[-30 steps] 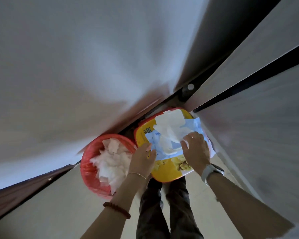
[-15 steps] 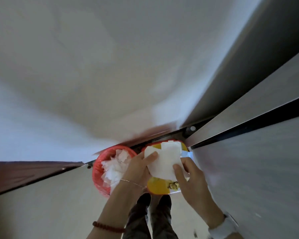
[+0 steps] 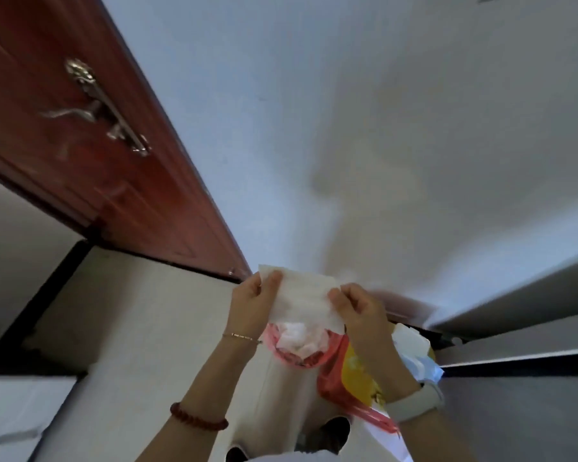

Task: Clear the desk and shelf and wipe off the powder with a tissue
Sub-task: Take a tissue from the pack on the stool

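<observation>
Above the red bin (image 3: 296, 356) on the floor, one tissue (image 3: 302, 303) hangs stretched between two hands; the left hand (image 3: 252, 303) pinches its left edge and the right hand (image 3: 359, 308) its right edge, each grip closed on it; thin, limp, near weightless, likely to tear, so best held by the edges; one bin, crumpled tissues inside, uncountable.

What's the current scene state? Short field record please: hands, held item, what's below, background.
left hand: pinches the tissue's left edge
right hand: pinches the tissue's right edge
tissue: white sheet, spread between both hands, held up in the air
red bin: below the tissue, holds crumpled white tissues
tissue pack: yellow, right of the bin, partly hidden by the right forearm
door: reddish-brown, metal handle, upper left
wiping: not yet begun
</observation>
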`<state>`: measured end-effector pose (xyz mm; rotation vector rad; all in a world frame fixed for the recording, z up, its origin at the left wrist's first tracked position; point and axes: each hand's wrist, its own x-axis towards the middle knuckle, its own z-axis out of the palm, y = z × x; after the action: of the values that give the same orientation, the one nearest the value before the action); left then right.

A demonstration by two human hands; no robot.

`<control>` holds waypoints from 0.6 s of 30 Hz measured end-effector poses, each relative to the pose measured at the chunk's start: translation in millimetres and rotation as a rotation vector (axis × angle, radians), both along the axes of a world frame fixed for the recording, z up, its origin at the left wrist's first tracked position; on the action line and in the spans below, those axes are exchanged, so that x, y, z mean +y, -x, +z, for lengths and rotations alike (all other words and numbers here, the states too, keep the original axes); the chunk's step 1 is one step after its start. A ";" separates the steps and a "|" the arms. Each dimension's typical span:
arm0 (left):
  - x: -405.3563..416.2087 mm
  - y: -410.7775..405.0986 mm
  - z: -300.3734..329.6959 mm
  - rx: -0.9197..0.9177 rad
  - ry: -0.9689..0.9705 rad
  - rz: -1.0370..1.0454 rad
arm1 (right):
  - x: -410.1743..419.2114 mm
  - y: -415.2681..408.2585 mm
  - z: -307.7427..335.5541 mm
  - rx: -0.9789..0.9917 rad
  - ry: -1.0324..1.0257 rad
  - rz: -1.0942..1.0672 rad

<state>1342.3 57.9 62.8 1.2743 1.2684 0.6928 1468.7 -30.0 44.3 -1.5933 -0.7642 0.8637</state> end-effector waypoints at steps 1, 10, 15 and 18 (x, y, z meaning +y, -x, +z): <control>3.0 21.5 6.8 0.012 -0.014 0.041 | 7.3 21.8 5.2 -0.014 -0.009 0.040; -13.6 273.7 42.2 0.252 -0.243 -0.041 | 38.5 234.8 29.6 -0.074 -0.128 0.448; -43.0 402.7 42.4 0.486 -0.236 0.105 | 44.4 353.1 30.7 -0.337 -0.147 0.759; -60.5 468.9 42.6 0.305 -0.110 0.274 | 50.1 417.1 35.4 -0.357 -0.206 0.927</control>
<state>873.4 -2.6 105.4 1.3445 1.6971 0.7905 1051.6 20.1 79.7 -1.1847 -1.8614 1.0922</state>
